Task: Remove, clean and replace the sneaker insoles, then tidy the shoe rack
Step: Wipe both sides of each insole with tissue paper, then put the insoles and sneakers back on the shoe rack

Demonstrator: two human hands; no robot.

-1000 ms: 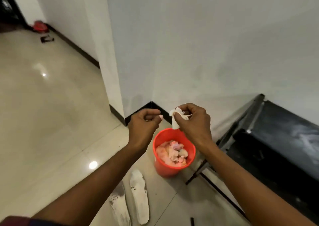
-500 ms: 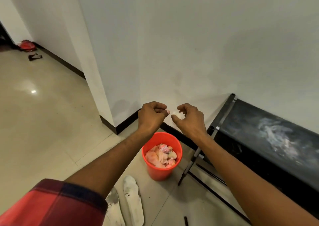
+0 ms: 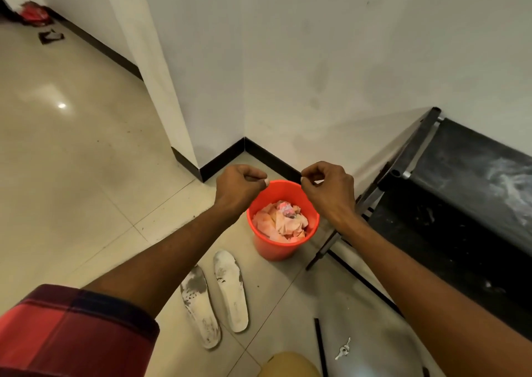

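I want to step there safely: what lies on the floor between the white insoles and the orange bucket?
In the head view, only bare floor tile lies between the insoles and the orange bucket.

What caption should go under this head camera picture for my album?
Fingers curled, left hand and right hand hover above an orange bin of crumpled paper; two dirty insoles lie nearby.

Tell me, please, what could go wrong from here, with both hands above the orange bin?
1. The insoles lie on the floor between the person and the orange bin; a step forward could tread on them.
2. The bin stands close to a leg of the shoe rack, so moving the rack may tip it.
3. The keys lie loose nearby and might be kicked away.
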